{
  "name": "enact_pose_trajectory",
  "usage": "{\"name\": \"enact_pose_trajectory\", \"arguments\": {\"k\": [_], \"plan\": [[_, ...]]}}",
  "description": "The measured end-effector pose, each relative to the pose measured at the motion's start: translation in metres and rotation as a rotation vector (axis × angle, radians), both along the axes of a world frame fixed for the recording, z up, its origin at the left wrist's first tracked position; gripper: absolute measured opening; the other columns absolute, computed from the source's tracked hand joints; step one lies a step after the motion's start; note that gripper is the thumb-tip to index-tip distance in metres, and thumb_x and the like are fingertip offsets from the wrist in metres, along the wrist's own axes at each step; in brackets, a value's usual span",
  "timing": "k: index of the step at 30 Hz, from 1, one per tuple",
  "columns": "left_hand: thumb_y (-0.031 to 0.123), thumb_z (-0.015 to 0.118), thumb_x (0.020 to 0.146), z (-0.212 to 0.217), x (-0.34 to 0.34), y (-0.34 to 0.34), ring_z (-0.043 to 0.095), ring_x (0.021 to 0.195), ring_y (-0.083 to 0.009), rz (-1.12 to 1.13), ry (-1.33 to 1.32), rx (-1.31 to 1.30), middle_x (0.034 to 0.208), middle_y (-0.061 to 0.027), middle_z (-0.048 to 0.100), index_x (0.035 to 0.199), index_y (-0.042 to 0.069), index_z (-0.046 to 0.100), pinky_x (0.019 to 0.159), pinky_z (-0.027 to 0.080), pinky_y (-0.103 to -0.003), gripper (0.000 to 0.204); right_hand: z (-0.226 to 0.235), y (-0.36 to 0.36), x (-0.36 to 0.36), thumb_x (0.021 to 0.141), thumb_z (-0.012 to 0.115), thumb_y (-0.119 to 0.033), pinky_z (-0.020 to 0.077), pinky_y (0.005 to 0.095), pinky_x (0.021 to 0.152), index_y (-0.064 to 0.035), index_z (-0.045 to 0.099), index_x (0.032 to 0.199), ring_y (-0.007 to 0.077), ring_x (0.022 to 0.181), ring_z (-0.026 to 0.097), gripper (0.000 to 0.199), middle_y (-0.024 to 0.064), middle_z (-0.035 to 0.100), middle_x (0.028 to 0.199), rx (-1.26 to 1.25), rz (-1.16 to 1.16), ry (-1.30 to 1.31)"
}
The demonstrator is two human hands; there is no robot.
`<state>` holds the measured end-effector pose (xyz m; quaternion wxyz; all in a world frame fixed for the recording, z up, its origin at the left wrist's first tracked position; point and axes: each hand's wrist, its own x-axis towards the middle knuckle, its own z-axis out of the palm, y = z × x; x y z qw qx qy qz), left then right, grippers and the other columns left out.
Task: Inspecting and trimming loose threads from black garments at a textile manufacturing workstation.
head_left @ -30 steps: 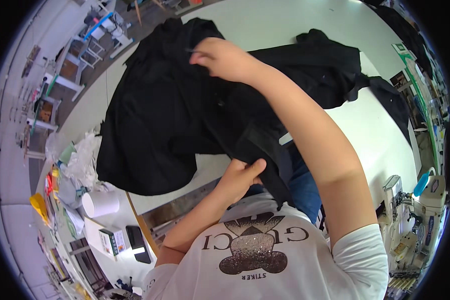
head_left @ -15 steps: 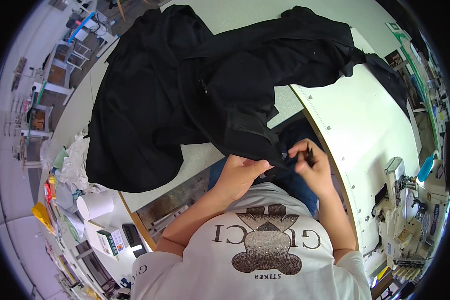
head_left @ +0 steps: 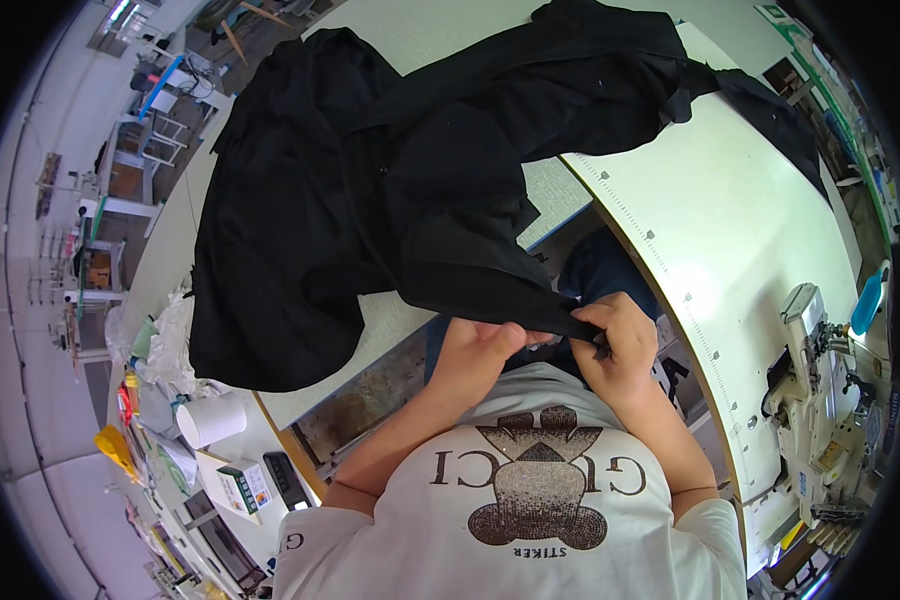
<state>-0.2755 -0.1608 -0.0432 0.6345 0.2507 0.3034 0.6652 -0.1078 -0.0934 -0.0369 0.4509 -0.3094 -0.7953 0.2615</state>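
Note:
A large black garment (head_left: 390,190) lies spread over the pale worktable (head_left: 750,230), with one corner pulled down toward my chest. My left hand (head_left: 480,350) pinches that lower edge of the black cloth, fingers closed on it. Right beside it my right hand (head_left: 620,340) grips the same edge, and a small dark tool tip seems to poke from its fingers. Both hands sit close together just above my white printed shirt (head_left: 530,490), in the gap at the table's front edge.
An industrial sewing machine (head_left: 820,390) stands at the right, with a blue bottle (head_left: 867,300) behind it. At the lower left sit a white paper roll (head_left: 210,420), a small green-and-white box (head_left: 238,488), plastic bags and clutter. Chairs and frames stand far left.
A second ago my right hand was up on the garment far over the table. It came down to my left hand, and both now hold the cloth's lower edge near my chest.

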Motion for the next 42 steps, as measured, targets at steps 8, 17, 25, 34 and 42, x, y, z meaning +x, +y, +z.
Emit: {"name": "enact_pose_trajectory", "arguments": {"k": [8,17,25,34,42], "plan": [[0.005,0.059,0.088,0.014,0.008,0.003,0.061,0.091,-0.0149,-0.132,0.23,-0.201,0.104,-0.0098,0.061,0.106,-0.003,0.057,0.084,0.051,-0.03,0.02,0.004,0.002,0.012,0.051,0.068,-0.005,0.0424,0.0305,0.047,-0.001,0.06,0.086,0.0218,0.059,0.055,0.036,0.0087,0.056,0.073,0.313,0.025,-0.04],[0.002,0.061,0.087,0.009,0.016,0.004,0.057,0.09,-0.009,-0.167,0.32,-0.105,0.101,-0.0046,0.06,0.11,-0.002,0.056,0.079,0.048,-0.022,0.024,0.009,0.004,0.022,0.052,0.067,-0.006,0.041,0.0302,0.047,-0.0027,0.061,0.087,0.0213,0.059,0.053,0.035,0.0076,0.057,0.074,0.317,-0.004,-0.09],[0.0,0.056,0.089,0.017,0.02,0.008,0.062,0.09,-0.016,-0.129,0.264,-0.18,0.102,-0.0123,0.062,0.105,-0.007,0.057,0.083,0.053,-0.03,0.018,0.003,0.002,0.047,0.048,0.064,0.003,0.0426,0.0304,0.049,-0.0024,0.06,0.085,0.0223,0.059,0.054,0.037,0.0092,0.059,0.074,0.132,-0.073,0.02],[0.002,0.052,0.09,0.018,0.021,0.01,0.064,0.094,-0.0231,-0.182,0.29,-0.169,0.105,-0.0176,0.061,0.11,-0.008,0.053,0.086,0.054,-0.036,0.023,0.0,-0.002,0.052,0.054,0.059,0.009,0.042,0.0262,0.049,-0.0017,0.057,0.09,0.0198,0.059,0.055,0.037,0.0114,0.061,0.079,-0.009,-0.001,0.073],[0.002,0.055,0.09,0.013,0.021,0.011,0.063,0.094,-0.0188,-0.203,0.245,-0.168,0.104,-0.0141,0.062,0.109,-0.007,0.055,0.083,0.053,-0.029,0.021,0.003,-0.01,0.052,0.072,0.058,0.002,0.0331,0.0185,0.055,0.0011,0.054,0.104,0.0056,0.062,0.043,0.032,0.0063,0.061,0.09,-0.513,0.126,0.319]]}}
